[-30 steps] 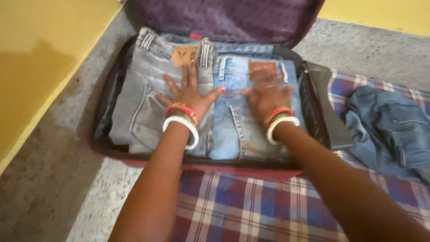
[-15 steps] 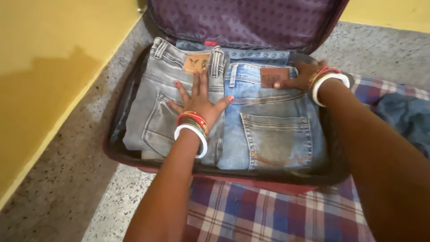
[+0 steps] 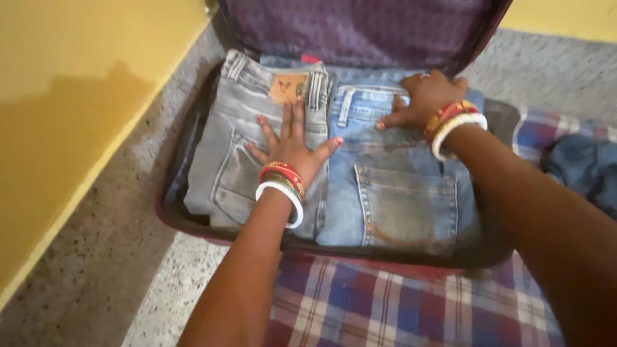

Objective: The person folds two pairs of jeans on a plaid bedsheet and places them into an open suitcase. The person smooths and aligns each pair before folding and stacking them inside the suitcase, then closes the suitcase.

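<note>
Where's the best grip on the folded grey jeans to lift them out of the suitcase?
Probably the waistband end of the grey jeans, coming from the lid side: it faces the open lid, its thick band and belt loops lie exposed, and the left hand presses flat lower down. The blue jeans crowd one long side and the suitcase wall the other.

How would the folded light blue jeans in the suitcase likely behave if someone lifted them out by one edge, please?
The light blue jeans would probably flop and unfold, since they are soft denim merely folded flat. They look fairly heavy for their size, being thick layered cloth. They likely would not slide: they sit snug against the grey jeans inside the suitcase, under the right hand.
</note>
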